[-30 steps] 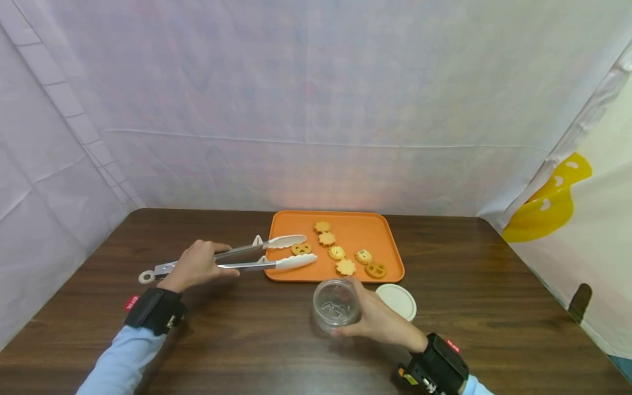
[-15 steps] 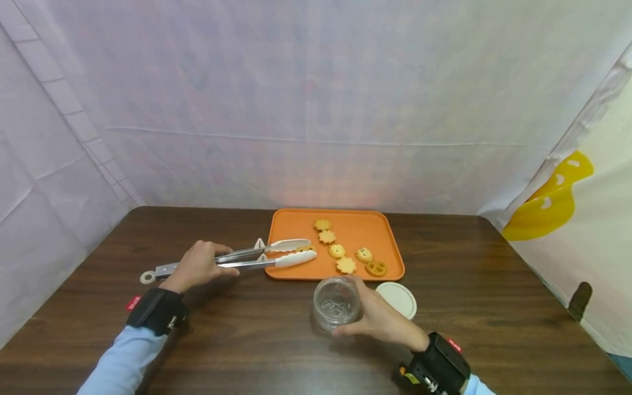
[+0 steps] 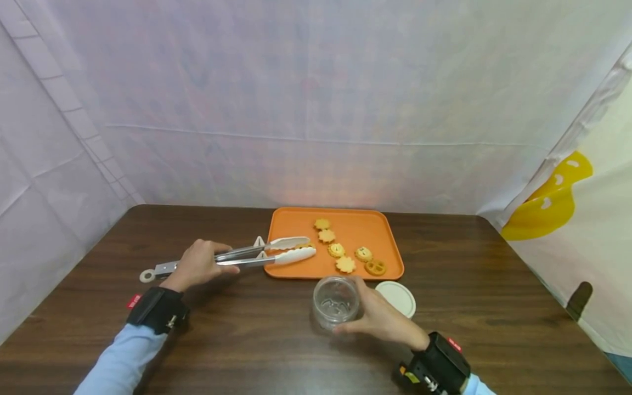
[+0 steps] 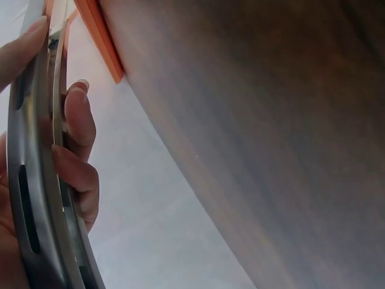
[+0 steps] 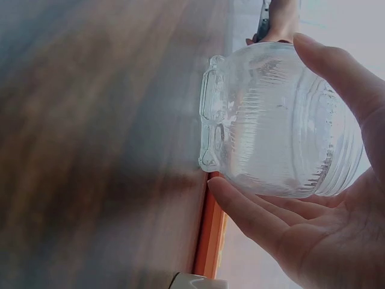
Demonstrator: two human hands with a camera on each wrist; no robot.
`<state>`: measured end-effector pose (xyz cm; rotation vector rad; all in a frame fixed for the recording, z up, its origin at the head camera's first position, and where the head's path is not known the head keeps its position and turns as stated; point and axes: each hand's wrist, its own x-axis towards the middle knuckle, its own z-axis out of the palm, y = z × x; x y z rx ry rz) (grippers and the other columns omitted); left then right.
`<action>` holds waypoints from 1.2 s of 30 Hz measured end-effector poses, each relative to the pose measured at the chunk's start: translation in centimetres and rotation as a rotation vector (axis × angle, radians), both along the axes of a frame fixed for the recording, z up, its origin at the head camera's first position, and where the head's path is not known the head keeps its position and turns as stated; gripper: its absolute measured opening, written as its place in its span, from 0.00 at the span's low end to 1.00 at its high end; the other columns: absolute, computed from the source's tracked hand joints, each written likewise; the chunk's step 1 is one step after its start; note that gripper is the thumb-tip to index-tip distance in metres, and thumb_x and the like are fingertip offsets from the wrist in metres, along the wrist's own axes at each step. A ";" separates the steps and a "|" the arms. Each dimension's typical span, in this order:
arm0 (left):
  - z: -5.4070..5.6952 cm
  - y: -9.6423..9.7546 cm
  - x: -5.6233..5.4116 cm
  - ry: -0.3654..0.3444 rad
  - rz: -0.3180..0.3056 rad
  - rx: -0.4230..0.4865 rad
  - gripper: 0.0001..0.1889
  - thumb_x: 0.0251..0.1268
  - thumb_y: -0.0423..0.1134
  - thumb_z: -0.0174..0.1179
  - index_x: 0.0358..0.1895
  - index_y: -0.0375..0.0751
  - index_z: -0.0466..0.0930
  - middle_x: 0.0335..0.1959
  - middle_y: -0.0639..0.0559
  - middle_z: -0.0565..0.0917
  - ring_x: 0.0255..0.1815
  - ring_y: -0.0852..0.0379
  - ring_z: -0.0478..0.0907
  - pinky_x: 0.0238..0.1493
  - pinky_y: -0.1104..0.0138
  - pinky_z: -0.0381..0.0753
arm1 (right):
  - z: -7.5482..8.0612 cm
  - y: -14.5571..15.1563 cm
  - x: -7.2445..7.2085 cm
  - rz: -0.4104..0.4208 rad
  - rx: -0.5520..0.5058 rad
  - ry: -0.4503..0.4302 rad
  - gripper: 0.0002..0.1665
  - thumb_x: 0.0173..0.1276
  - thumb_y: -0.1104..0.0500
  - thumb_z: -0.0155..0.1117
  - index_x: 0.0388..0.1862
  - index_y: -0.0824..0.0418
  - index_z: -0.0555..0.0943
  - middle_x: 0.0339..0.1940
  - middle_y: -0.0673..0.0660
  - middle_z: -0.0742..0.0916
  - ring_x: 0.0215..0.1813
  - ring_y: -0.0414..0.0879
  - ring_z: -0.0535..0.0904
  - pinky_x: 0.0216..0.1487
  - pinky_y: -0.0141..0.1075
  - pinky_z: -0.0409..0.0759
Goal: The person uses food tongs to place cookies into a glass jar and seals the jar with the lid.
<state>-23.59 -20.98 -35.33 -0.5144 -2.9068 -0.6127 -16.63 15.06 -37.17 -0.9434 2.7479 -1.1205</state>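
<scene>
My left hand grips metal tongs with white tips, its fingers and thumb squeezing the two arms in the left wrist view. The tips lie over the left side of an orange tray, around a pretzel-shaped cookie that they partly hide. Whether both tips touch it I cannot tell. With thumb and fingers around its side, my right hand holds a clear glass jar in front of the tray. The jar has no lid on and stands upright on the table, as the right wrist view confirms.
On the tray lie several flower-shaped cookies, round face-like cookies and another pretzel-shaped cookie. A white lid rests on the brown table right of the jar. White cloth hangs behind the table.
The tongs' tips have drawn closer together around the left pretzel-shaped cookie, which shifted slightly right. My right hand and the jar have stayed in place.
</scene>
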 end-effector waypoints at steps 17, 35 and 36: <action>0.4 -0.1 0.8 0.095 -0.069 0.173 0.23 0.40 0.46 0.70 0.39 0.33 0.82 0.29 0.44 0.83 0.20 0.62 0.70 0.24 0.68 0.68 | 0.0 0.1 -0.9 0.035 -0.029 0.038 0.51 0.43 0.42 0.71 0.60 0.61 0.57 0.52 0.58 0.77 0.53 0.48 0.74 0.52 0.43 0.71; 2.6 -0.2 3.5 0.093 -0.164 0.308 0.23 0.38 0.47 0.71 0.39 0.37 0.82 0.28 0.51 0.83 0.21 0.64 0.70 0.24 0.70 0.71 | -0.2 0.1 -1.0 0.013 -0.058 -0.007 0.49 0.43 0.42 0.71 0.59 0.58 0.59 0.54 0.57 0.76 0.54 0.49 0.72 0.53 0.46 0.69; 2.5 -0.3 3.6 0.087 -0.178 0.309 0.23 0.38 0.47 0.71 0.39 0.38 0.82 0.29 0.51 0.83 0.21 0.64 0.71 0.24 0.70 0.71 | -0.2 0.1 -1.0 0.010 -0.057 -0.006 0.49 0.43 0.42 0.71 0.59 0.58 0.59 0.54 0.58 0.76 0.54 0.49 0.72 0.53 0.47 0.69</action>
